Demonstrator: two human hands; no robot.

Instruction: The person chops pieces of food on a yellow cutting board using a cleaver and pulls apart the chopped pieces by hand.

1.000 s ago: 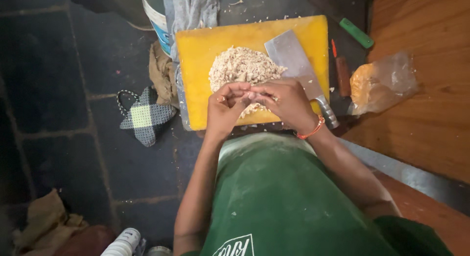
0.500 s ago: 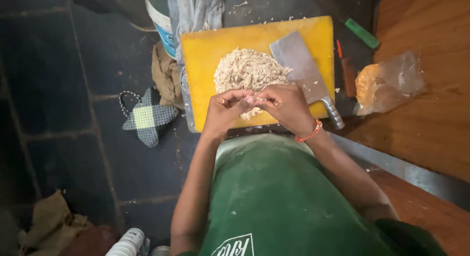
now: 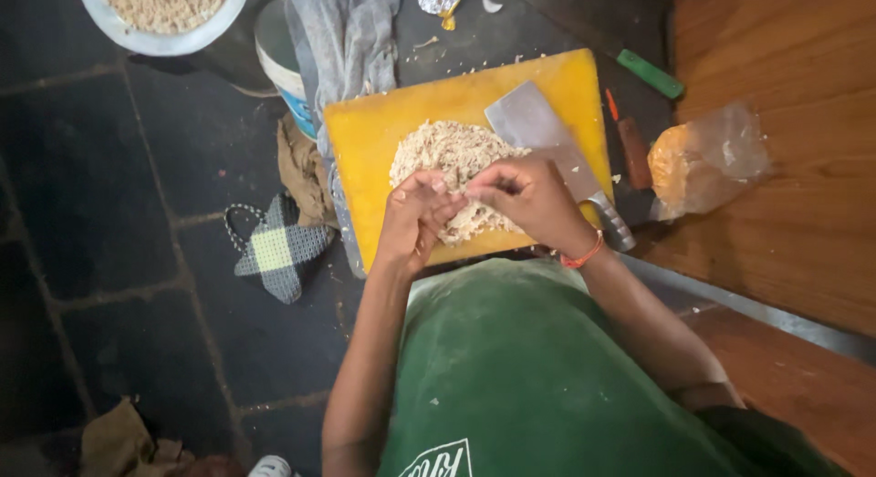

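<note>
Dark stone floor tiles surrounded a yellow cutting board (image 3: 383, 139) bearing a heap of pale shredded food (image 3: 447, 153), beside a cleaver (image 3: 547, 135). Compared with a second earlier, the left hand (image 3: 411, 217) and right hand (image 3: 529, 199) remained together over the heap, fingertips pinched on shreds; only the view had shifted, newly revealing a bowl (image 3: 164, 12).

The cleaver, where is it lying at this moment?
In the head view the cleaver lies flat on the right part of the yellow cutting board, just right of the pile of shredded food and beside the right hand.
</note>
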